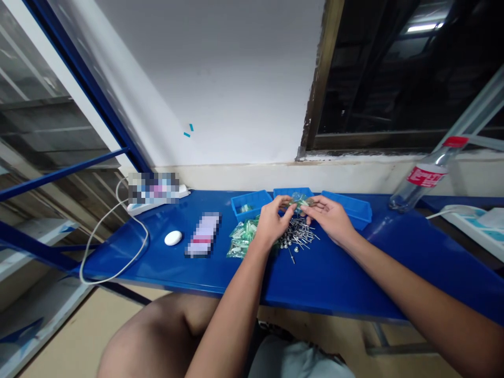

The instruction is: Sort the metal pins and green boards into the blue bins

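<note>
A small clear-green plastic bag [301,201] is pinched between my two hands, above the blue table. My left hand [274,218] grips its left side with thumb and fingers closed. On the other side my right hand [328,215] holds it the same way. What the bag contains is too small to make out. Under my hands lies a heap of metal pop rivets [301,233], several of them loose at its front edge. Beside my left wrist is a pile of green-tinted plastic bags [241,239] with small pale pieces in them.
Three blue bins stand along the back: a left bin [252,205] with a small bag in it, a middle bin [291,192] and a right bin [360,210]. At left are a white oval object [173,238], a blurred-out flat item [203,234] and a cable [147,236]. A bottle [427,176] stands right.
</note>
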`<act>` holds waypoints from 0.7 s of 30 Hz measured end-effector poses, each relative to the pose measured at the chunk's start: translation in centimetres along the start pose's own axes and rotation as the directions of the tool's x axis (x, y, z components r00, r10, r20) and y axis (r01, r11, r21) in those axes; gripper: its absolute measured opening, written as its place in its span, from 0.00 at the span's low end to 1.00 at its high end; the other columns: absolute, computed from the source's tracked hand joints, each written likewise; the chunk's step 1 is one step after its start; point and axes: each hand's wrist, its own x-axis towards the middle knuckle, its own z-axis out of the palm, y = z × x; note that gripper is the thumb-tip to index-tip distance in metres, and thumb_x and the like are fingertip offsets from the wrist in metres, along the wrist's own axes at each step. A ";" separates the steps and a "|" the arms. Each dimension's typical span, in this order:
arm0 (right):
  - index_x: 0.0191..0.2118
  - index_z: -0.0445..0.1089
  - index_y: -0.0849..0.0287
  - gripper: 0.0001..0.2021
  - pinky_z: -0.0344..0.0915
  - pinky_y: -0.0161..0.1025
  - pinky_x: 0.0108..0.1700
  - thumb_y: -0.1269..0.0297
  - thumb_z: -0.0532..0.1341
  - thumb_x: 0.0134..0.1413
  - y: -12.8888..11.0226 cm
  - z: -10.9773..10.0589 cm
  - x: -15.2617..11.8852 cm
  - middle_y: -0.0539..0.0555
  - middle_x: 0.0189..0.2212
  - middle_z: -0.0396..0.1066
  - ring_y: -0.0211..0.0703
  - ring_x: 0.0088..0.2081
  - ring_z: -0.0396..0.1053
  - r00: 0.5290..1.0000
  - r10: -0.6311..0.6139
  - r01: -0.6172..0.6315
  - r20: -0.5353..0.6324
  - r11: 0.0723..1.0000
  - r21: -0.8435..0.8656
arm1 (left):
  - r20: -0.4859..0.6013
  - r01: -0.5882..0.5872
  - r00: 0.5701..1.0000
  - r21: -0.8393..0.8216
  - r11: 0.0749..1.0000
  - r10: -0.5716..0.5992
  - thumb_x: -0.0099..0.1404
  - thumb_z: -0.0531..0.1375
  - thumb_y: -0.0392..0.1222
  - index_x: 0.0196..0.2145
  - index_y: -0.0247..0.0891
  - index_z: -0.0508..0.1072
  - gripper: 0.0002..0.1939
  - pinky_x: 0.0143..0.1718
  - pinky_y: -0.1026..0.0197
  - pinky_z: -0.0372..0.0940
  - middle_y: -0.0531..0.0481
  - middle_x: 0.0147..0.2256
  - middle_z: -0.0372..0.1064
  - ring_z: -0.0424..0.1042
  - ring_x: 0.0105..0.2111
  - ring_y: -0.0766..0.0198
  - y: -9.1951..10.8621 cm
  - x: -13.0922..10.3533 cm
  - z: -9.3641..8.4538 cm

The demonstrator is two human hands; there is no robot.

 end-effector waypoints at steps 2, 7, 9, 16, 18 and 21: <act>0.39 0.71 0.57 0.21 0.71 0.36 0.27 0.50 0.76 0.49 0.1 -0.1 0.0 0.50 0.30 0.76 0.36 0.24 0.70 0.997 -0.036 0.034 -0.062 0.999 -0.026 | -0.006 -0.026 1.000 0.057 0.998 0.026 0.76 0.60 0.45 0.55 0.39 0.70 0.13 0.45 0.55 0.77 0.41 0.49 0.76 0.79 0.43 0.58 0.2 -0.1 0.0; 0.45 0.71 0.55 0.18 0.76 0.38 0.37 0.55 0.74 0.53 0.7 0.1 -0.3 0.52 0.36 0.77 0.42 0.35 0.77 0.995 -0.097 0.095 -0.019 0.992 -0.084 | 0.072 -0.128 0.990 0.082 0.988 0.122 0.76 0.60 0.48 0.55 0.39 0.73 0.15 0.48 0.55 0.76 0.41 0.50 0.75 0.78 0.45 0.58 0.8 -0.5 0.1; 0.46 0.74 0.55 0.17 0.77 0.41 0.44 0.57 0.73 0.53 0.8 0.2 -0.5 0.55 0.43 0.77 0.45 0.43 0.78 0.990 -0.110 0.119 0.089 0.988 -0.099 | 0.092 -0.147 0.986 0.082 0.986 0.140 0.76 0.60 0.47 0.56 0.39 0.73 0.15 0.51 0.53 0.75 0.41 0.51 0.75 0.77 0.49 0.56 0.8 -0.6 0.2; 0.49 0.72 0.54 0.20 0.78 0.40 0.38 0.51 0.72 0.55 0.6 0.0 -0.1 0.57 0.45 0.76 0.48 0.46 0.76 0.985 -0.159 0.149 -0.064 0.979 -0.143 | 0.011 -0.075 0.997 0.017 0.997 0.075 0.76 0.58 0.40 0.51 0.40 0.79 0.11 0.52 0.52 0.74 0.43 0.49 0.79 0.78 0.48 0.56 1.0 -0.8 0.1; 0.52 0.71 0.53 0.24 0.78 0.41 0.40 0.50 0.73 0.54 0.3 0.0 0.0 0.58 0.48 0.76 0.49 0.48 0.76 0.989 -0.147 0.140 -0.037 0.981 -0.135 | -0.003 -0.013 1.000 -0.080 0.997 0.012 0.75 0.59 0.41 0.54 0.41 0.78 0.13 0.48 0.55 0.76 0.44 0.48 0.79 0.79 0.43 0.59 1.1 -0.9 0.2; 0.47 0.75 0.56 0.22 0.76 0.40 0.35 0.48 0.74 0.53 -0.2 0.1 0.0 0.57 0.40 0.79 0.47 0.39 0.78 0.997 -0.060 0.064 0.050 0.994 -0.084 | -0.028 0.071 0.996 -0.219 0.973 -0.079 0.74 0.61 0.41 0.61 0.41 0.72 0.19 0.45 0.56 0.76 0.44 0.45 0.80 0.80 0.39 0.61 1.0 -1.1 0.5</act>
